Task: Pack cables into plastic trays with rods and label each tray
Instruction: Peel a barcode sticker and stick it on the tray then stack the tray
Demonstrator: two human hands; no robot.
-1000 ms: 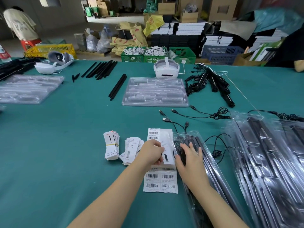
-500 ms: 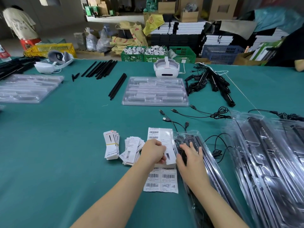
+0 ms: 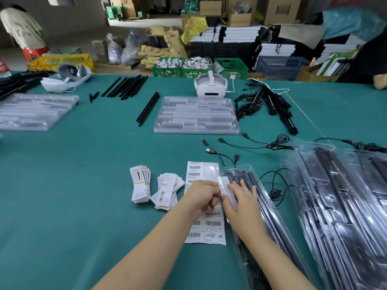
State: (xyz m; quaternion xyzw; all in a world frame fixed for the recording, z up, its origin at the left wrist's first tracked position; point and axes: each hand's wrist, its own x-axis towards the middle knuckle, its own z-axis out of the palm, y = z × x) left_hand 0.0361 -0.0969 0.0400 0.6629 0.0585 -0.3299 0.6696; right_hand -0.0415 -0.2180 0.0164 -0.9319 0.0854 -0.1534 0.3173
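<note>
Both hands meet at the near centre of the green desk (image 3: 62,206), working on one white label (image 3: 227,190). The left hand (image 3: 202,195) is curled, its fingertips pinching the label's left edge; the right hand (image 3: 240,199) has its fingers spread and pressed flat on the label's right side, thumb under its lower edge. The label lies against the upper end of a filled clear tray (image 3: 270,210), which runs from 12 o'clock of the hands down toward 5 o'clock and holds black rods and cable.

Under the left hand lies a barcode sticker sheet (image 3: 206,227), flat on the desk. At 9 o'clock of the hands sit two piles of printed cards: a loose fanned pile (image 3: 167,191) and, farther left, a banded stack (image 3: 140,186). At 3 o'clock a heap of packed trays (image 3: 343,206) overlaps the right edge of the desk.

At 12 o'clock, well apart from the hands, an empty clear tray (image 3: 195,116) lies flat, with a white headset (image 3: 210,85) just behind it. Loose black cables (image 3: 251,144) trail between that tray and the hands. A pair of black rods (image 3: 147,109) lies at 11 o'clock beside the empty tray, more rods (image 3: 125,85) behind them. A tangle of black parts (image 3: 266,101) sits at 1 o'clock. Another empty tray (image 3: 33,114) and a second headset (image 3: 65,80) are at 10 o'clock.
</note>
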